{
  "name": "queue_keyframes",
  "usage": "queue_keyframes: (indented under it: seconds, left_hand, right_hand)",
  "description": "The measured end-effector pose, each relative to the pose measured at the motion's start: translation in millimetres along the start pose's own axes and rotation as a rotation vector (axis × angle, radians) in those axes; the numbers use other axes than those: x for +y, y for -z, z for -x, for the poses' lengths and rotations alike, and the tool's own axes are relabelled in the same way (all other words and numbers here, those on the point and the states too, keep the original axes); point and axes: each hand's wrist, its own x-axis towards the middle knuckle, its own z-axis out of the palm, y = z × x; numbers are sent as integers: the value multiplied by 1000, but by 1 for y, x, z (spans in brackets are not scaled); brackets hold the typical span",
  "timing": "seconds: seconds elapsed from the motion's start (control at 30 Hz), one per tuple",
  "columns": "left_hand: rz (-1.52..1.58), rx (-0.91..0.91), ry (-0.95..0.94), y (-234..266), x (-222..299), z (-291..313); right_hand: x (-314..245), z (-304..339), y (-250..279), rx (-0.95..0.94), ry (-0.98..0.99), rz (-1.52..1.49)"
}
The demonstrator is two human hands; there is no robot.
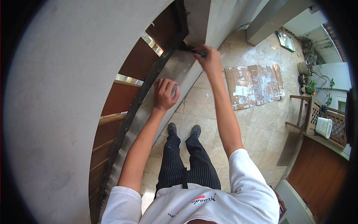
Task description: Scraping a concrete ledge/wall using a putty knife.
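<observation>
White T-shirt (238,211) cloth fills the lower edge, closest to the lens. Leftmost, a grey wall (67,74) curves past red-brown slats (138,58) and their dark frame (136,101), with a pale ledge (181,63) running alongside. Over that ledge the left hand (164,93) curls its fingers round a pale, roundish object (174,90) (its contents, if any, are hidden). Farther right, the right hand (211,59) pinches a dark tool (201,53), seemingly a brush, whose tip reaches toward the ledge's far end by the frame; whether it touches is unclear. A loosened left grip could drop the object toward the shoes (195,130), and a sharp wrist turn could knock the tool against the frame, since frame and pale upright (197,16) hem it in. Rightward, stained cardboard (257,86) lies flat on the tiled floor (197,102), then come potted plants (310,87) and a white container (323,127) beside wooden furniture (308,115).
</observation>
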Motion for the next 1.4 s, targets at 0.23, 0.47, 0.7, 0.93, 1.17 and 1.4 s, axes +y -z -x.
queue_keyframes:
  seconds: [0.23, 0.47, 0.7, 0.93, 1.17, 1.4]
  left_hand:
    - [-13, 23, 13, -2, 8, -10]
    - [-39, 21, 13, 4, 2, -1]
    - [-31, 24, 18, -2, 13, -8]
    - [-30, 43, 21, 4, 6, -4]
    - [-58, 42, -3, 4, 0, -3]
    - [-4, 63, -12, -3, 7, -7]
  right_hand:
    - [34, 9, 44, -100, -148, -99]
    - [-23, 27, 35, -46, -118, -3]
    - [4, 11, 7, -33, -142, -96]
    - [-16, 38, 60, -184, -281, -66]
    - [-27, 44, 0, -77, -71, -115]
    - [-17, 62, 26, -74, -145, -164]
